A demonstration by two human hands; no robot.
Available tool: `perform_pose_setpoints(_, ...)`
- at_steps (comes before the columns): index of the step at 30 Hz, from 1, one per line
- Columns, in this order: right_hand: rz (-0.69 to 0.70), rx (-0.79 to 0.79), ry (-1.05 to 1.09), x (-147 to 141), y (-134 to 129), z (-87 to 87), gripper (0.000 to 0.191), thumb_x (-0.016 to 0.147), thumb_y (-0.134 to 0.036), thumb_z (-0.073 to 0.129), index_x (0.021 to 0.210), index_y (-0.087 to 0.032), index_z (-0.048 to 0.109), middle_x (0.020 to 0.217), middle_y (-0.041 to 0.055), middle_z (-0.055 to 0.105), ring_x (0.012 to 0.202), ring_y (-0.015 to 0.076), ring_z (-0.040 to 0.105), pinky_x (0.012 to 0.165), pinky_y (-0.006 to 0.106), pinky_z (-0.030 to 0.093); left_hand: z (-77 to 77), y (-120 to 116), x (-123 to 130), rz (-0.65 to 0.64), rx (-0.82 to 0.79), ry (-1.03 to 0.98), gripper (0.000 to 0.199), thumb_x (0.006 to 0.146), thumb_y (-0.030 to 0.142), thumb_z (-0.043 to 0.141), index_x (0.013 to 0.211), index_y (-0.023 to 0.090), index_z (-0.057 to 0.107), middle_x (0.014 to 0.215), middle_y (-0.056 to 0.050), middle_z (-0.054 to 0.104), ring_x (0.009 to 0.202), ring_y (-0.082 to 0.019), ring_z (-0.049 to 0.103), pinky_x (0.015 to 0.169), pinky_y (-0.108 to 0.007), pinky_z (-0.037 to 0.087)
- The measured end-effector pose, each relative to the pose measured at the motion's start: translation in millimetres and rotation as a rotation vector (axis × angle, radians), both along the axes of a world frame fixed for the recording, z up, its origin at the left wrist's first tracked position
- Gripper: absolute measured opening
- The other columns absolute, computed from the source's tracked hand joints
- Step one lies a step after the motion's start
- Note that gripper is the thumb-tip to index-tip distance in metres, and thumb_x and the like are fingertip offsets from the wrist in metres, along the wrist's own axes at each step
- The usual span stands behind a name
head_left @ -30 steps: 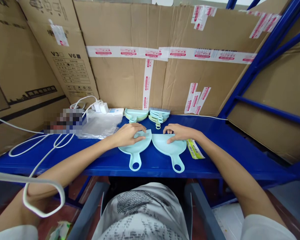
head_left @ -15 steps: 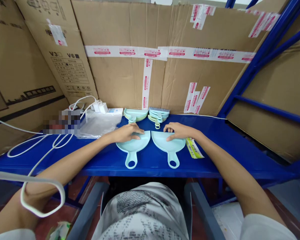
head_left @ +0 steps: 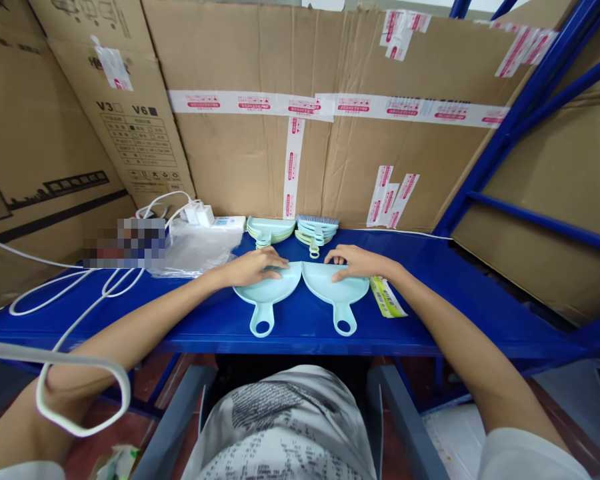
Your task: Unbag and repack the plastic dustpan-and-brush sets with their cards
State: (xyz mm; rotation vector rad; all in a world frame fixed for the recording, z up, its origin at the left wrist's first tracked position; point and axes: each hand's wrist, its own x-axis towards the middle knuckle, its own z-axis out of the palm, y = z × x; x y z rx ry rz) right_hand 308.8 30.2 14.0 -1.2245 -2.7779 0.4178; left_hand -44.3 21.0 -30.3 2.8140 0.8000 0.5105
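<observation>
Two pale blue dustpans lie side by side on the blue table, handles toward me. My left hand (head_left: 259, 268) grips the left dustpan (head_left: 273, 289) at its upper outer side, thumb over the pan and fingers along the far edge. On the right dustpan (head_left: 336, 288), my right hand (head_left: 354, 261) holds the matching side, with its thumb on the pan and its fingers curled at the far edge. The inner corners of both pans meet or nearly meet. Behind them stand a stack of dustpans (head_left: 270, 230) and a stack of small brushes (head_left: 317, 231).
A green and white packet (head_left: 387, 297) lies right of the pans. Clear plastic bags (head_left: 195, 250), a white charger (head_left: 199, 213) and a looping white cable (head_left: 125, 373) are at left. Cardboard (head_left: 240, 160) walls the back; a blue metal frame (head_left: 510, 127) rises at right.
The small gap between the two dustpans has narrowed as the right one shifted slightly left. Both hands keep nearly the same pose.
</observation>
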Motion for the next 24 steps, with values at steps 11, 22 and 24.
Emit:
perform_pose_setpoints(11,0.003,-0.010,-0.003,3.9,1.9,1.6,0.057,0.077,-0.058,0.082,0.121,-0.021,0.074,0.109,0.0096,0.068,0.104,0.0282,0.061,0.090,0.037,0.046,0.1,1.0,-0.2,-0.009,-0.002,0.005,0.037,0.102,0.035,0.066,0.137,0.023,0.072,0.140,-0.010,0.072,0.129,-0.028,0.063,0.108,-0.042,0.050)
perform_pose_setpoints(22,0.003,-0.023,-0.004,3.5,2.6,0.8,0.057,0.078,-0.057,0.081,0.121,-0.020,0.073,0.110,0.0100,0.066,0.105,0.0288,0.060,0.092,0.038,0.046,-1.4,2.3,0.7,-0.002,-0.019,0.006,0.038,0.103,0.035,0.065,0.138,0.022,0.071,0.141,-0.011,0.071,0.132,-0.028,0.061,0.110,-0.044,0.049)
perform_pose_setpoints(24,0.000,-0.020,-0.002,3.4,2.7,0.6,0.057,0.078,-0.057,0.081,0.121,-0.021,0.073,0.110,0.0099,0.066,0.105,0.0289,0.060,0.092,0.038,0.046,-1.9,2.5,0.8,-0.003,-0.013,-0.002,0.037,0.103,0.035,0.065,0.137,0.022,0.072,0.140,-0.011,0.072,0.131,-0.028,0.061,0.110,-0.043,0.049)
